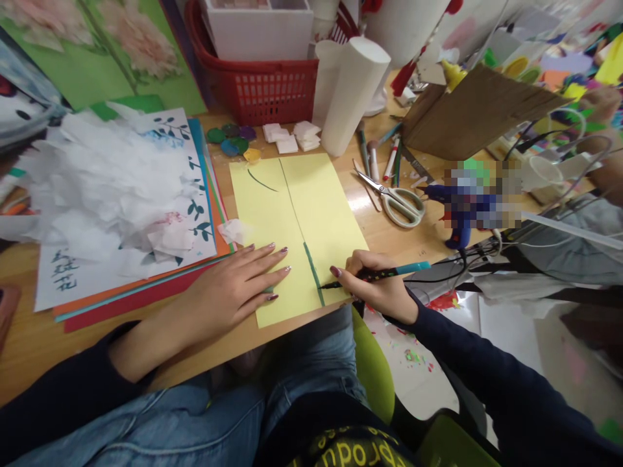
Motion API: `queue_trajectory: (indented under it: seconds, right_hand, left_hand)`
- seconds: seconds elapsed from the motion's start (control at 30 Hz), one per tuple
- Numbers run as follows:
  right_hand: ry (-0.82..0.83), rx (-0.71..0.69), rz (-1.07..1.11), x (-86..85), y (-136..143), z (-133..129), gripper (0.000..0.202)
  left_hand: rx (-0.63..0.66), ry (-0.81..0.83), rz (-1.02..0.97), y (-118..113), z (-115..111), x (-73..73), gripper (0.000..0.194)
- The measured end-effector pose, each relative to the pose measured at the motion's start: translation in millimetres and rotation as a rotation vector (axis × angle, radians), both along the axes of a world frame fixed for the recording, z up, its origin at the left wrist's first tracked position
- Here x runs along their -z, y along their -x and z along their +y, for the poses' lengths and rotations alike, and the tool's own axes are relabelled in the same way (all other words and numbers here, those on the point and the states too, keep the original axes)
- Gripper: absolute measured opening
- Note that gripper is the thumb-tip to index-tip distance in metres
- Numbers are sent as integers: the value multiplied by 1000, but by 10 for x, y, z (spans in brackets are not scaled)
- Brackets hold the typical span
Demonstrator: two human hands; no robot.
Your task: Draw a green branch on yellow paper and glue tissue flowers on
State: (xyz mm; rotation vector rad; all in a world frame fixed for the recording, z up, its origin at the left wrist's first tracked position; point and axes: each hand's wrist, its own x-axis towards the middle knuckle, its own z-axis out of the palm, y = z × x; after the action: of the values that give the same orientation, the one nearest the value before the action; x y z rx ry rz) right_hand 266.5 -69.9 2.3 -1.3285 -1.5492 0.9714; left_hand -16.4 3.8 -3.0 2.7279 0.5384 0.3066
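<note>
A sheet of yellow paper [321, 194] lies on the wooden table in front of me. My left hand [243, 279] rests flat on its left side, fingers spread. My right hand [377, 282] is closed around a marker pen [384, 272] with a dark barrel and a teal end. The pen's tip meets the paper near its lower edge, on a thick green stroke. From that stroke a thinner line runs up to the top edge, and a short curved green line sits at the upper left. A small scrap of whitish tissue [233, 231] lies beside my left fingers.
White tissue sheets [117, 175] cover stacked coloured papers on the left. A red basket [275, 91] and a white roll [355, 97] stand behind. Scissors [402, 204], pens and a blue glue gun [457, 240] with cables lie to the right, below a cardboard piece [477, 117].
</note>
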Motion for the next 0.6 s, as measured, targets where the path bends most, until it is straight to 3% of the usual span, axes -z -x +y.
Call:
queue_trajectory:
  seconds: [0.6]
  right_hand:
    - [-4, -22, -3, -3, -9, 1, 40]
  left_hand:
    - [0, -13, -3, -5, 1, 7, 44]
